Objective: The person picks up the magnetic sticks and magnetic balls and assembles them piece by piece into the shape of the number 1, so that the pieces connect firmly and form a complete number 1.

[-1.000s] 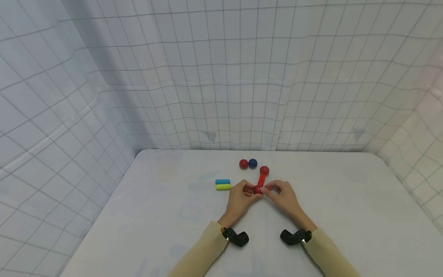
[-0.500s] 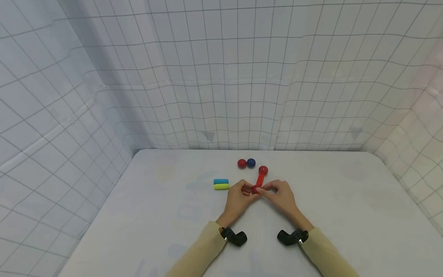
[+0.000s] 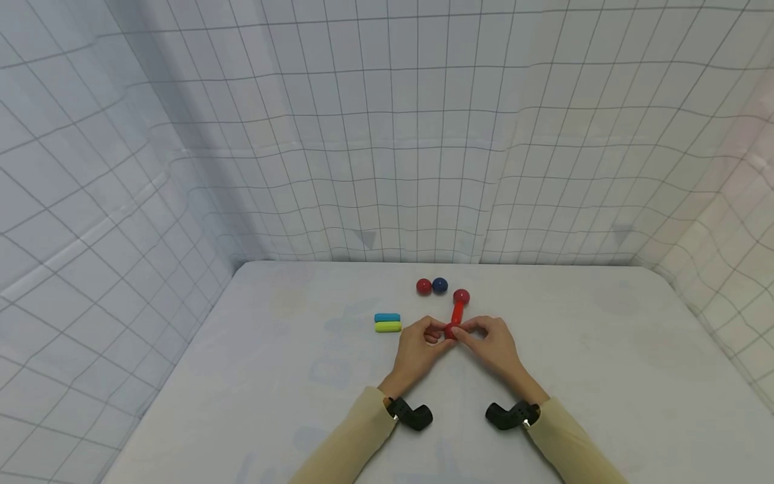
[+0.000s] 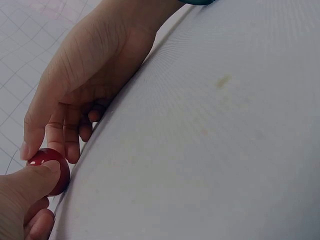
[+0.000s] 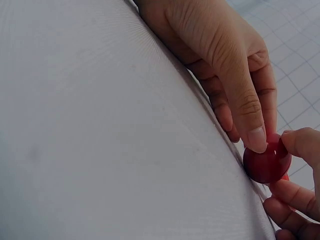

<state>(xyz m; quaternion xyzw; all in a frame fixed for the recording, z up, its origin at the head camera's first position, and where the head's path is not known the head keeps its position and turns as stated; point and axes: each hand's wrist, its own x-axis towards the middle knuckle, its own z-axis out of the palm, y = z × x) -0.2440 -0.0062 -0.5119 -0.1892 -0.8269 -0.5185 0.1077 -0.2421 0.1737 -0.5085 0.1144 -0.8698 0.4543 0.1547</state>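
Above the middle of the white table, both hands meet at a glossy red ball (image 3: 450, 331). My left hand (image 3: 414, 349) holds it from the left; in the left wrist view the thumb (image 4: 37, 181) lies against the ball. From the other side my right hand (image 3: 496, 344) pinches it between thumb and fingers. A red rod (image 3: 457, 313) runs away from this ball to a second red ball (image 3: 461, 296), forming a dumbbell shape. The fingers partly cover the near ball, so its joint with the rod is hard to see.
Beyond the hands, a loose red ball (image 3: 424, 287) touches a dark blue ball (image 3: 440, 286). Left of my left hand, a blue rod (image 3: 387, 317) lies alongside a yellow-green rod (image 3: 388, 327). White grid-patterned curtains (image 3: 387, 168) enclose the table's (image 3: 290, 323) back and sides.
My right thumb has come slightly further over the near red ball. Both hands keep their hold, and the view has shifted a little.
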